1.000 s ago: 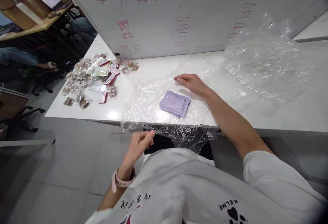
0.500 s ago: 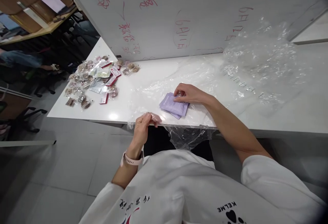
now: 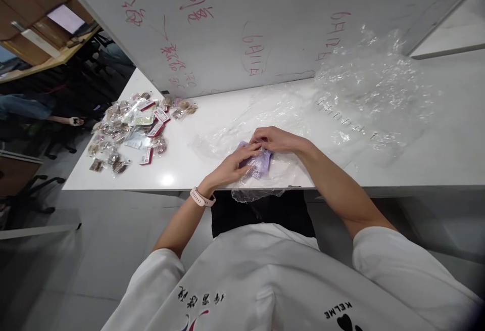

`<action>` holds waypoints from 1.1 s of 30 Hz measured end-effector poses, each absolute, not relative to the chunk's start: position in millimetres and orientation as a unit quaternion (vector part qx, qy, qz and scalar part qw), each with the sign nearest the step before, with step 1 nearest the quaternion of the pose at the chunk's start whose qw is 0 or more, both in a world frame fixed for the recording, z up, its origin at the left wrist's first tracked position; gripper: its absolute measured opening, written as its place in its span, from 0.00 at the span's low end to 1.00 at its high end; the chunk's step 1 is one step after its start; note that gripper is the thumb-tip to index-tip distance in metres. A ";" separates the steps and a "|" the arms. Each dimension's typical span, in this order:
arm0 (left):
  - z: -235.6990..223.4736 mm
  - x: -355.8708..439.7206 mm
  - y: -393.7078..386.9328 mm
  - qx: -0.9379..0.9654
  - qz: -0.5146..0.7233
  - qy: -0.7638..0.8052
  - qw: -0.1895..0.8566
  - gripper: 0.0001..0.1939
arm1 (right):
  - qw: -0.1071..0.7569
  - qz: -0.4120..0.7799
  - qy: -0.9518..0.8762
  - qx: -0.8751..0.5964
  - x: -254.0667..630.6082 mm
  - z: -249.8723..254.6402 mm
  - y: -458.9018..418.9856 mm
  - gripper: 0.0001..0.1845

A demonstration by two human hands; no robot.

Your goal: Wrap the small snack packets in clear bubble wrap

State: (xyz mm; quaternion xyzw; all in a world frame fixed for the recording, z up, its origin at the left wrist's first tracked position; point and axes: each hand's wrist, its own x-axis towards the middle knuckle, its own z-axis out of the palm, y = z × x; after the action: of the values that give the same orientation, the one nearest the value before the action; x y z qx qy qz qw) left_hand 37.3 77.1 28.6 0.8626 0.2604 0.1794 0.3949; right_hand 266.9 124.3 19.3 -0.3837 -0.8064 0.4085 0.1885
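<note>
A small stack of flat purple sachets (image 3: 262, 167) lies near the front edge of the white table. Glossy clear plastic film (image 3: 242, 194) covers part of the stack and hangs over the edge. My left hand (image 3: 233, 165) lies across the stack's left side on the film, fingers stretched out and thumb apart. My right hand (image 3: 278, 139) is at the back of the sachets with its fingers curled and pressed down on them. The fingertips of both hands meet there and hide the far part of the stack.
Several small wrapped packets (image 3: 113, 131) and red-and-white packs (image 3: 147, 155) are heaped on the left of the table (image 3: 178, 169). A crumpled sheet of clear plastic (image 3: 373, 93) spreads to the right. Behind stands a whiteboard (image 3: 288, 22) with red writing. Someone's arm (image 3: 62, 120) shows far left.
My left hand has risen from below the table edge, bringing the film up over the purple sachets. My right hand has come down onto the stack from behind it.
</note>
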 end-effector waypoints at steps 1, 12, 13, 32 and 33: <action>28.3 37.0 76.0 0.876 0.152 0.262 0.376 0.29 | 0.188 0.412 -0.808 -0.378 269.9 22.7 124.4 0.13; 19.3 53.3 85.8 0.942 0.074 0.260 0.198 0.48 | 0.260 0.161 -0.790 -0.532 274.3 16.6 -46.1 0.51; 18.0 56.5 87.8 0.945 0.076 0.260 0.184 0.49 | 0.256 0.126 -0.790 -0.542 267.2 4.4 -57.3 0.50; 11.5 50.6 -7.7 0.916 0.060 0.389 0.076 0.39 | 0.690 0.000 -0.268 -0.673 328.4 5.2 -50.2 0.12; 7.7 50.6 -9.2 0.914 0.067 0.392 0.083 0.40 | 0.689 -0.069 -0.270 -0.669 319.4 10.9 -54.4 0.12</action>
State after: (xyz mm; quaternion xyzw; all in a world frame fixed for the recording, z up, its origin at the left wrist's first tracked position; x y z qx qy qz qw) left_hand 50.6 -9.2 7.7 0.9136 0.3925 0.0669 0.0826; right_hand 319.4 -54.4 10.9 -0.6691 -0.2698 -0.0691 0.6891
